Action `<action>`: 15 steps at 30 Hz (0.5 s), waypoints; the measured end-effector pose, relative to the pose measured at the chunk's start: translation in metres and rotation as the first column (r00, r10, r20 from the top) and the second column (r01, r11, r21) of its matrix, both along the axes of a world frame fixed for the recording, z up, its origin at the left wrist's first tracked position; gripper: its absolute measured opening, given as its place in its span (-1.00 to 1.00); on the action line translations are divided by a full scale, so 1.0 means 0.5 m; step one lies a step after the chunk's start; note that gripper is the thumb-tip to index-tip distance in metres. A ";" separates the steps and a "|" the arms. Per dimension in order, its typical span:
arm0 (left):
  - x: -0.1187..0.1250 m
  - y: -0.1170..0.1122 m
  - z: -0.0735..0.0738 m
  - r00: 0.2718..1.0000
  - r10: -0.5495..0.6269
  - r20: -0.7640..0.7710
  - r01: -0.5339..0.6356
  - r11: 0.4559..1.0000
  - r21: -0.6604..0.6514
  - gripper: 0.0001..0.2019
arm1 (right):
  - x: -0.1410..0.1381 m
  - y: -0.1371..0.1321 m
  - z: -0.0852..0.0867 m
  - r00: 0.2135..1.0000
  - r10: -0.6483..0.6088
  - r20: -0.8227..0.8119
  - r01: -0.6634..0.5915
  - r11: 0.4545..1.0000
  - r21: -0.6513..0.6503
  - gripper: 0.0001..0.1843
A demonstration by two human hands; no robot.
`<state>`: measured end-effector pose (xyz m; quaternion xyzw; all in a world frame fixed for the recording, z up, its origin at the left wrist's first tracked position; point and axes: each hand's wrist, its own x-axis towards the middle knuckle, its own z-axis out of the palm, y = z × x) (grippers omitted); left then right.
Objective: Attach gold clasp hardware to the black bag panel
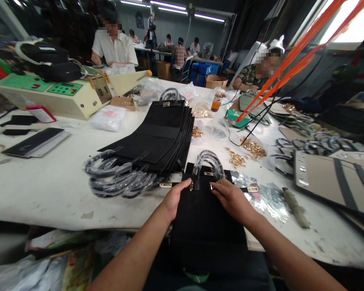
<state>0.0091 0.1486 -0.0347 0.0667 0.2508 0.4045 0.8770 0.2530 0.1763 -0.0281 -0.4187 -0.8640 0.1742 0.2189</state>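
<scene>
A black bag panel [208, 218] lies before me over the table's front edge, its plastic-wrapped handle [210, 158] pointing away. My left hand [176, 197] grips the panel's left edge, thumb on top beside a gold metal fitting [191, 185]. With thumb and fingers pinched together, my right hand [230, 196] holds a small gold metal fitting [211, 186] against the panel, right of the handle's base. Straps with gold plates stick out on both sides, one gold plate [253, 188] at the right. Beyond is a stack of black bag panels [157, 129] with wrapped handles [118, 176].
Piles of gold fittings [253, 148] and scattered silvery metal plates [271, 200] lie to the right, near a wrapped rod-like tool [295, 207]. Beige panels [321, 178] fill the right side. A cream machine [51, 95] stands left. Orange cords [291, 60] hang down. Co-workers sit across the table.
</scene>
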 end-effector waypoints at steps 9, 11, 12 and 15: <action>0.000 0.005 -0.005 1.000 -0.017 0.009 0.018 0.999 -0.044 -0.56 | 0.003 0.009 0.011 1.000 0.012 0.009 -0.012 0.999 0.053 -0.70; 0.000 0.006 -0.004 1.000 -0.017 -0.013 0.016 0.998 -0.054 -0.57 | 0.000 0.007 0.003 0.999 -0.031 -0.016 0.032 0.997 0.067 -0.75; 0.000 0.007 -0.005 1.000 -0.022 -0.019 0.021 0.998 -0.056 -0.57 | -0.001 0.007 -0.001 0.999 -0.040 -0.022 0.041 0.997 0.068 -0.77; 0.000 0.008 -0.006 0.999 -0.040 -0.013 0.039 0.998 -0.056 -0.58 | 0.000 0.008 -0.006 1.000 -0.022 -0.008 0.022 0.998 0.058 -0.79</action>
